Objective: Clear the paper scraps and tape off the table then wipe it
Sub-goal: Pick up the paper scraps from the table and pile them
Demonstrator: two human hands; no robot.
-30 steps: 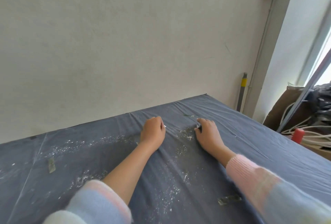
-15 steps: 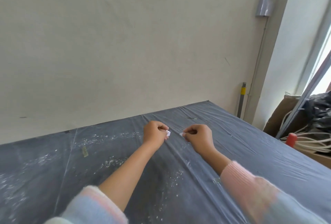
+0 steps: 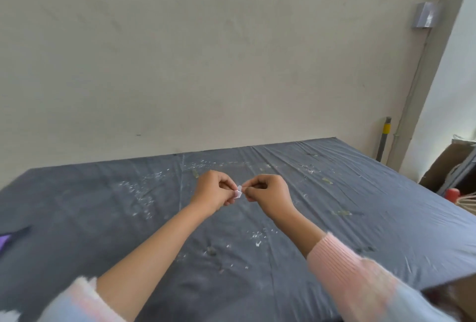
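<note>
- This is looking like a bare workroom or store.
- A plain, scuffed wall point(image 3: 206, 51) is standing behind a table point(image 3: 64, 218) that is wearing a creased grey sheet point(image 3: 334, 218).
- A box point(image 3: 426, 18) and conduit point(image 3: 412, 90) are hanging in the corner.
- A pole point(image 3: 385, 138), cardboard point(image 3: 448, 167) and cables point(image 3: 470, 198) are crowding the right edge.

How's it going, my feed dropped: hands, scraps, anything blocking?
Left hand and right hand both pinching one white scrap, above the table. White crumbs and tape bits litter it. Nothing blocking.
</note>
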